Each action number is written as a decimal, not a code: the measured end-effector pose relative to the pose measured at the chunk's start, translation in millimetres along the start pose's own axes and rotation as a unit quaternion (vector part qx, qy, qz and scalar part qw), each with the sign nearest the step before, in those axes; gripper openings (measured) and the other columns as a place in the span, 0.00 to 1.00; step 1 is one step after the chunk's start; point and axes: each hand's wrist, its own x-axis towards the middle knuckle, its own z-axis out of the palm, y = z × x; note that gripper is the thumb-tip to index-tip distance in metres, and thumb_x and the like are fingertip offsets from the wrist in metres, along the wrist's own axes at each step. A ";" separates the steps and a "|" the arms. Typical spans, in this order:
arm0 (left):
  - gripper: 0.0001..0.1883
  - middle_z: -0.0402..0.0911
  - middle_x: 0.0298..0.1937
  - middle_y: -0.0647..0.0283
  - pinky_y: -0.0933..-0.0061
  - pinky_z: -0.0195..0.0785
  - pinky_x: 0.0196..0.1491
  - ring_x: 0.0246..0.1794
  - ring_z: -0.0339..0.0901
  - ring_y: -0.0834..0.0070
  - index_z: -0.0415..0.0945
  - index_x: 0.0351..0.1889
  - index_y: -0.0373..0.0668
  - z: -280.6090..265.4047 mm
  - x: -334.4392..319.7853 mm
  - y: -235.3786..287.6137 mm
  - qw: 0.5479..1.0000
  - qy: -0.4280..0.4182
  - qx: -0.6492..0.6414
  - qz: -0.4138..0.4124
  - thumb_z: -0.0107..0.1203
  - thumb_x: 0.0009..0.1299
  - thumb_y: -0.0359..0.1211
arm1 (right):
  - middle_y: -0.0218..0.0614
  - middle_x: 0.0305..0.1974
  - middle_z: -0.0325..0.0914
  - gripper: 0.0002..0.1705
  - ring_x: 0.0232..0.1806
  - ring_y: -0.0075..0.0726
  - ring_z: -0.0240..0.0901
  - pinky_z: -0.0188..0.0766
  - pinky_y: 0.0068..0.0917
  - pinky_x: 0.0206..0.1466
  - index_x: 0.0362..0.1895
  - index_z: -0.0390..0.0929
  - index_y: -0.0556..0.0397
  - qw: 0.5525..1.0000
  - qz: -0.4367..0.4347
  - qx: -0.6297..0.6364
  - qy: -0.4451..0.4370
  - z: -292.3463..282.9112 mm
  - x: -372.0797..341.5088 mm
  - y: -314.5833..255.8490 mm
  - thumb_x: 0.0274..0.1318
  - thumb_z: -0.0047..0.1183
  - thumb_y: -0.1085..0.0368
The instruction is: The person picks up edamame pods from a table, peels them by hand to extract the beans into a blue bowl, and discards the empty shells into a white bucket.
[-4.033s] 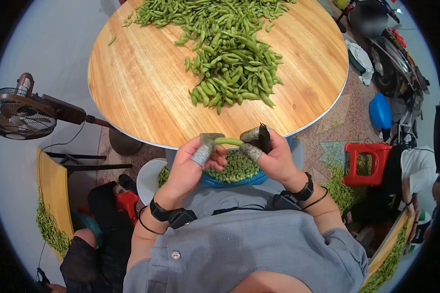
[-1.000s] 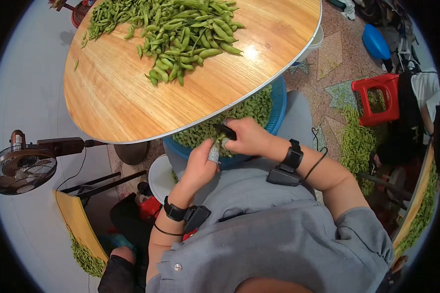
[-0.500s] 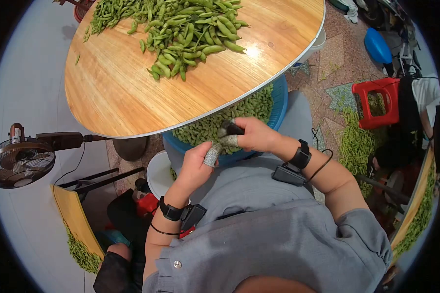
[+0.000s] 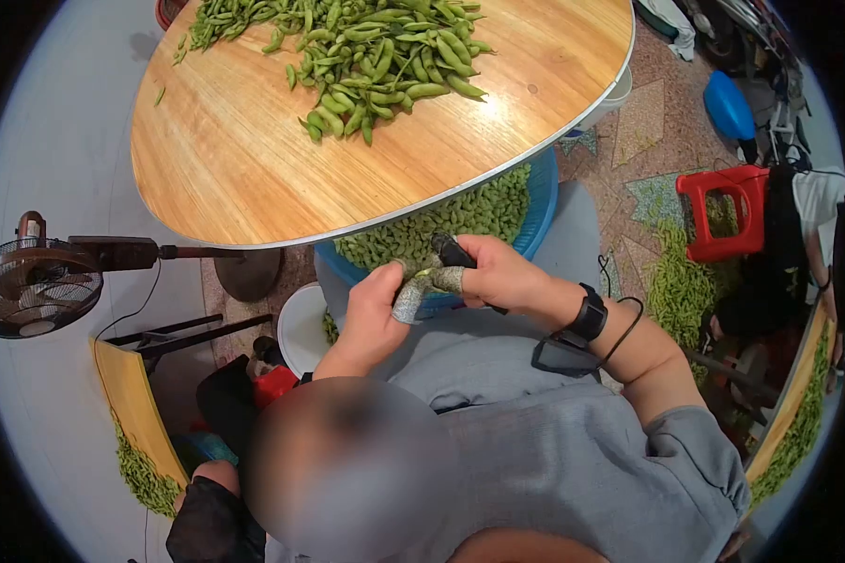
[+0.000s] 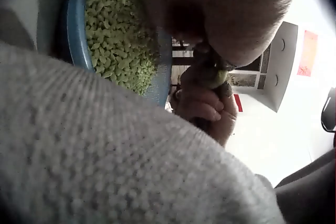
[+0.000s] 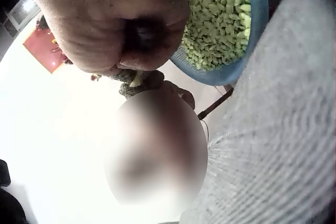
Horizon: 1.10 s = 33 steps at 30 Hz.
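Observation:
Both hands meet above the near rim of a blue basket point(image 4: 546, 202) full of shelled green beans point(image 4: 479, 211). Between the wrapped fingertips is a green soybean pod point(image 4: 426, 272), mostly hidden by them. My left hand point(image 4: 366, 319) pinches it from the left, its thumb bound in grey speckled wrapping. From the right, my right hand point(image 4: 509, 274) pinches the same pod; its thumb is wrapped too, and a black cover sits on a finger. A bit of the pod point(image 5: 221, 77) shows pale green in the left wrist view.
A round wooden table point(image 4: 253, 159) overhangs the basket and bears a heap of unshelled pods point(image 4: 385, 70). A white bucket point(image 4: 300, 328) stands left of the lap. A fan point(image 4: 38, 281), a red stool point(image 4: 723, 214) and pods on the floor point(image 4: 681, 291) lie farther out.
Four seconds ago a whole pod stretched between the hands by the table edge; the hands have since come down and together over the basket. In the last second they stay close, fingers shifting on the pod.

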 end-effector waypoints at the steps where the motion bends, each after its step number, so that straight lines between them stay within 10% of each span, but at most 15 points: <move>1: 0.11 0.71 0.29 0.47 0.59 0.65 0.32 0.30 0.69 0.44 0.67 0.36 0.35 1.0 -2.3 2.1 0.999 0.002 0.038 -0.018 0.56 0.59 0.27 | 0.23 0.20 0.65 0.09 0.17 0.16 0.59 0.57 0.17 0.18 0.38 0.71 0.55 1.000 -0.014 -0.007 0.004 2.3 -1.3 -0.8 0.54 0.53 0.65; 5: 0.08 0.71 0.28 0.50 0.62 0.65 0.30 0.28 0.70 0.49 0.67 0.36 0.36 7.1 -4.7 -0.4 0.998 0.044 0.033 -0.007 0.54 0.61 0.27 | 0.25 0.21 0.67 0.09 0.18 0.16 0.60 0.59 0.18 0.19 0.37 0.71 0.55 0.996 -0.080 -0.033 0.037 11.6 -0.5 7.0 0.54 0.53 0.66; 7: 0.03 0.70 0.23 0.63 0.74 0.62 0.24 0.20 0.69 0.76 0.68 0.35 0.37 8.7 -4.6 2.3 0.906 0.005 -0.325 -0.271 0.49 0.65 0.25 | 0.25 0.21 0.67 0.09 0.18 0.16 0.61 0.59 0.18 0.19 0.37 0.71 0.55 0.987 -0.127 -0.086 0.050 15.2 -0.7 5.5 0.53 0.53 0.66; 11: 0.02 0.70 0.23 0.69 0.78 0.61 0.22 0.19 0.68 0.84 0.68 0.36 0.38 8.3 -5.5 -1.9 0.905 -0.011 -0.327 -0.273 0.47 0.67 0.25 | 0.25 0.22 0.67 0.08 0.19 0.17 0.61 0.60 0.19 0.19 0.35 0.71 0.55 0.997 -0.047 -0.037 0.053 14.8 -6.6 -3.2 0.52 0.54 0.66; 13: 0.06 0.70 0.26 0.50 0.63 0.64 0.29 0.26 0.71 0.54 0.67 0.35 0.35 5.3 -5.7 -6.8 0.984 -0.015 -0.121 -0.128 0.52 0.63 0.26 | 0.25 0.22 0.67 0.09 0.19 0.17 0.62 0.60 0.19 0.19 0.36 0.71 0.55 0.999 -0.022 -0.012 0.045 9.2 -4.5 -0.2 0.52 0.54 0.65; 16: 0.08 0.71 0.28 0.48 0.62 0.65 0.30 0.29 0.72 0.51 0.66 0.36 0.34 1.2 -7.0 -9.6 0.999 -0.003 0.044 0.016 0.52 0.60 0.25 | 0.25 0.22 0.67 0.09 0.19 0.17 0.62 0.60 0.19 0.19 0.35 0.71 0.55 0.999 -0.009 0.011 0.032 12.5 -3.5 1.0 0.52 0.54 0.65; 20: 0.09 0.70 0.27 0.45 0.59 0.65 0.31 0.29 0.71 0.46 0.66 0.35 0.34 8.9 -7.2 -5.9 0.999 0.037 0.029 -0.022 0.51 0.57 0.24 | 0.26 0.23 0.68 0.08 0.20 0.18 0.63 0.62 0.19 0.20 0.34 0.70 0.55 0.997 -0.054 -0.012 0.046 17.5 0.4 5.1 0.53 0.54 0.65; 22: 0.10 0.65 0.19 0.66 0.73 0.61 0.21 0.16 0.66 0.77 0.66 0.31 0.38 16.0 -7.5 -9.0 0.990 0.083 -0.074 -0.084 0.48 0.71 0.35 | 0.25 0.24 0.68 0.09 0.20 0.16 0.62 0.60 0.17 0.21 0.37 0.71 0.54 0.996 -0.061 -0.033 0.056 20.9 0.1 3.3 0.54 0.54 0.65; 23: 0.10 0.65 0.19 0.66 0.73 0.61 0.21 0.16 0.66 0.77 0.66 0.31 0.38 16.0 -8.1 -8.6 0.990 0.083 -0.074 -0.084 0.48 0.71 0.35 | 0.25 0.26 0.69 0.10 0.21 0.14 0.60 0.58 0.16 0.21 0.40 0.71 0.54 0.994 -0.068 -0.053 0.066 22.0 -0.4 3.0 0.55 0.54 0.65; 25: 0.06 0.70 0.20 0.63 0.73 0.63 0.19 0.14 0.65 0.73 0.70 0.36 0.38 12.3 -6.3 -2.2 0.826 0.040 -0.448 -0.340 0.44 0.63 0.21 | 0.26 0.27 0.70 0.10 0.22 0.14 0.62 0.59 0.16 0.22 0.40 0.72 0.54 0.972 -0.166 -0.142 0.083 18.2 9.8 24.8 0.56 0.55 0.64; 28: 0.07 0.71 0.21 0.70 0.81 0.58 0.16 0.14 0.63 0.85 0.72 0.35 0.40 14.5 -7.1 0.0 0.757 0.044 -0.529 -0.380 0.42 0.67 0.22 | 0.27 0.27 0.71 0.11 0.23 0.14 0.64 0.61 0.16 0.23 0.38 0.72 0.54 0.919 -0.277 -0.267 0.093 12.3 9.4 34.0 0.55 0.57 0.63; 30: 0.07 0.72 0.21 0.69 0.81 0.57 0.16 0.14 0.63 0.84 0.73 0.35 0.40 16.3 -4.9 4.6 0.806 0.042 -0.465 -0.364 0.42 0.68 0.24 | 0.27 0.26 0.71 0.11 0.22 0.15 0.65 0.62 0.16 0.23 0.38 0.73 0.55 0.902 -0.292 -0.306 0.087 11.8 3.5 21.5 0.55 0.57 0.62; 32: 0.08 0.72 0.21 0.69 0.81 0.56 0.16 0.14 0.63 0.84 0.73 0.34 0.40 17.6 -5.0 4.4 0.849 0.044 -0.398 -0.345 0.42 0.69 0.25 | 0.26 0.22 0.70 0.11 0.20 0.16 0.64 0.63 0.18 0.22 0.36 0.73 0.56 0.986 -0.014 -0.163 0.044 12.7 -3.3 0.2 0.53 0.58 0.63; 33: 0.07 0.72 0.21 0.68 0.79 0.59 0.18 0.16 0.66 0.83 0.73 0.34 0.39 18.9 -5.4 0.6 0.855 0.026 -0.380 -0.351 0.42 0.68 0.25 | 0.26 0.22 0.70 0.11 0.20 0.16 0.64 0.63 0.18 0.22 0.36 0.73 0.56 0.985 -0.015 -0.165 0.042 12.6 -1.5 2.7 0.53 0.58 0.63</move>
